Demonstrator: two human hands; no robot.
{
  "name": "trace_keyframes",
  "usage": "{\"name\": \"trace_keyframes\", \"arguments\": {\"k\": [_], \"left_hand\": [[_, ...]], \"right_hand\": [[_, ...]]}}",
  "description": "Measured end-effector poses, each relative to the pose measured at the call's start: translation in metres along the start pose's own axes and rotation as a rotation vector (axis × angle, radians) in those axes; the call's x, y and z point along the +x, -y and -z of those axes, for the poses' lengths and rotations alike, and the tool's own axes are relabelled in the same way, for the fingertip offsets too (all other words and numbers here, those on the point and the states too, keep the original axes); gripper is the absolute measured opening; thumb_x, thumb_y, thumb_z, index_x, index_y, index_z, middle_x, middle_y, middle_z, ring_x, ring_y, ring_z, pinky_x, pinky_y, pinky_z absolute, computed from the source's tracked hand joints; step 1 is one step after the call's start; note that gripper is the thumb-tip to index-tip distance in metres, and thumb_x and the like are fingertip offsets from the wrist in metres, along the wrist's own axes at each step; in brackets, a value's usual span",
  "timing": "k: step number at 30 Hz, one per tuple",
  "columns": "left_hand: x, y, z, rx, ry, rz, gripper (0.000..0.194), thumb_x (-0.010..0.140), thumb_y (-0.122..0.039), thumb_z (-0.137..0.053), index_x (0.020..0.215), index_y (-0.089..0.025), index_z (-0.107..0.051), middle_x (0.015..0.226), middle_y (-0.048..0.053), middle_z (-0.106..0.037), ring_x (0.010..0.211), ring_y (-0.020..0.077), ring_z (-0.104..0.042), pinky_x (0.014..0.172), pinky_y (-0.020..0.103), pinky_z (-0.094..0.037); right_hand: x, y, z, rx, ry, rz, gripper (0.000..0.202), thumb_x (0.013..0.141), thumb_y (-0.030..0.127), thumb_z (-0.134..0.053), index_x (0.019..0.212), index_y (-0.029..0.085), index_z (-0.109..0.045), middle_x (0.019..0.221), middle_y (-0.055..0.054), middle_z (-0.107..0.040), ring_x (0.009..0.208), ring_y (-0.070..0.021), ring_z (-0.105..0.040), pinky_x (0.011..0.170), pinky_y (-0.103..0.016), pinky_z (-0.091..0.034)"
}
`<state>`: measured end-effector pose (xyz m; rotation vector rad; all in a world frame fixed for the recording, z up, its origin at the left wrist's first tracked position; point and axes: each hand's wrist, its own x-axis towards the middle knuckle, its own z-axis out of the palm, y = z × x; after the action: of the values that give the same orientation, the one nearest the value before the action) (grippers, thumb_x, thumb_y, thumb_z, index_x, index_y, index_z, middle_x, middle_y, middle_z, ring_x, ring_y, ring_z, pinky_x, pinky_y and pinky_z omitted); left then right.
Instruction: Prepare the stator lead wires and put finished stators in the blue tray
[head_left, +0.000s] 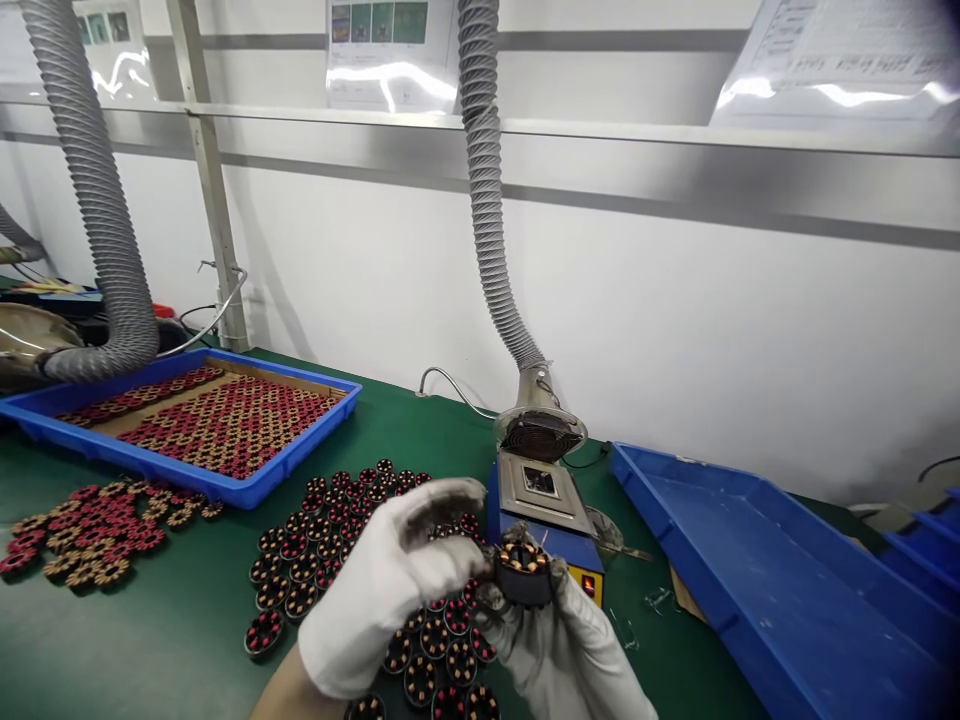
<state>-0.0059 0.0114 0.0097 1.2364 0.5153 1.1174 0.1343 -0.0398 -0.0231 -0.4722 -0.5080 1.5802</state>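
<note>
My right hand (566, 640), in a white glove with dark-stained fingertips, is closed around a black round motor stator (523, 575). Copper-coloured coils show on its upper face, and a thin wire end sticks up at its edge. My left hand (405, 580), also gloved, is curved beside it with a gap between the upper fingers and the lower digit. The lower fingertip is at the stator's left side; whether it presses there is hard to see. Just behind the hands stands a blue solder pot (544, 500) with a metal top and a lit red switch.
Many black-rimmed stators (300, 565) lie left of and below my hands. Farther left are bare red and copper coil rings (97, 530) and a blue tray (247, 490) of more. A blue tray (750, 620) stands right. A fume hose (487, 200) hangs over the pot.
</note>
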Motion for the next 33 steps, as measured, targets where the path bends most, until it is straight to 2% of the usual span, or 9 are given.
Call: {"name": "trace_keyframes", "arguments": {"k": [2,6,12,16,21,23,27,30,33], "left_hand": [[0.000,-0.002,-0.004,0.116,0.079,0.046,0.021,0.065,-0.007,-0.057,0.081,-0.018,-0.067,0.085,0.004,-0.064,0.079,0.0170,-0.058,0.068,0.022,-0.045],[-0.002,0.002,-0.008,0.102,0.062,-0.134,0.017,0.065,-0.005,-0.053,0.066,-0.016,-0.065,0.079,0.004,-0.063,0.077,0.0172,-0.057,0.068,0.022,-0.045],[-0.005,-0.001,0.004,-0.031,-0.159,-0.241,0.015,0.076,-0.012,-0.054,0.079,-0.024,-0.063,0.091,-0.001,-0.064,0.092,0.0154,-0.056,0.078,0.019,-0.044],[-0.005,-0.004,-0.002,0.243,0.066,-0.107,0.022,0.070,-0.003,-0.054,0.079,-0.019,-0.066,0.089,0.003,-0.063,0.086,0.0163,-0.058,0.073,0.020,-0.046],[-0.009,0.000,-0.009,0.432,0.001,-0.587,0.017,0.075,-0.008,-0.053,0.076,-0.021,-0.065,0.081,0.002,-0.064,0.089,0.0185,-0.056,0.083,0.027,-0.045],[-0.011,0.000,-0.007,0.448,-0.068,-0.666,0.016,0.076,-0.010,-0.055,0.076,-0.023,-0.065,0.080,0.001,-0.064,0.089,0.0187,-0.056,0.087,0.028,-0.043],[-0.010,-0.004,-0.005,0.252,-0.183,-0.405,0.019,0.076,-0.010,-0.057,0.080,-0.027,-0.065,0.093,-0.001,-0.064,0.095,0.0175,-0.056,0.085,0.023,-0.044],[-0.006,0.000,-0.012,0.010,0.057,-0.046,0.032,0.074,-0.017,-0.061,0.105,-0.025,-0.060,0.107,0.004,-0.061,0.102,0.0202,-0.054,0.086,0.024,-0.044],[-0.004,0.015,-0.022,-0.149,0.133,0.082,0.029,0.077,-0.029,-0.061,0.104,-0.018,-0.061,0.104,0.009,-0.062,0.101,0.0226,-0.055,0.090,0.029,-0.042]], "right_hand": [[0.001,0.000,0.000,-0.008,-0.012,0.018,0.027,0.063,0.032,-0.075,0.089,0.028,-0.068,0.096,-0.002,-0.071,0.084,-0.0175,-0.066,0.081,-0.036,-0.051],[0.000,-0.001,-0.001,-0.108,-0.036,0.075,0.038,0.061,0.031,-0.076,0.097,0.028,-0.065,0.099,-0.004,-0.070,0.084,-0.0199,-0.065,0.080,-0.037,-0.051],[-0.005,0.001,0.001,-0.117,0.009,0.041,0.035,0.062,0.033,-0.075,0.095,0.026,-0.066,0.090,-0.005,-0.071,0.076,-0.0189,-0.066,0.069,-0.032,-0.053],[-0.004,0.000,0.001,-0.077,-0.004,0.037,0.029,0.062,0.031,-0.076,0.090,0.029,-0.067,0.095,-0.002,-0.071,0.078,-0.0164,-0.066,0.070,-0.030,-0.053],[0.003,0.000,-0.003,-0.312,-0.147,0.327,0.044,0.046,0.028,-0.084,0.086,0.023,-0.068,0.082,-0.003,-0.072,0.074,-0.0176,-0.066,0.068,-0.026,-0.053],[0.006,-0.001,-0.006,-0.410,-0.221,0.442,0.045,0.040,0.026,-0.085,0.081,0.022,-0.068,0.077,-0.003,-0.072,0.072,-0.0183,-0.066,0.066,-0.025,-0.054],[0.007,-0.012,-0.010,-0.499,-0.390,0.659,0.037,0.048,0.022,-0.082,0.081,0.026,-0.066,0.082,-0.001,-0.072,0.075,-0.0171,-0.067,0.068,-0.025,-0.055],[0.003,-0.026,-0.006,-0.736,-0.367,0.996,0.035,0.056,0.013,-0.076,0.084,0.030,-0.065,0.097,0.000,-0.067,0.086,-0.0179,-0.064,0.073,-0.028,-0.054],[0.001,-0.036,0.002,-1.082,-0.301,1.233,0.044,0.060,0.004,-0.069,0.093,0.033,-0.063,0.104,-0.001,-0.063,0.095,-0.0222,-0.060,0.080,-0.036,-0.050]]}}
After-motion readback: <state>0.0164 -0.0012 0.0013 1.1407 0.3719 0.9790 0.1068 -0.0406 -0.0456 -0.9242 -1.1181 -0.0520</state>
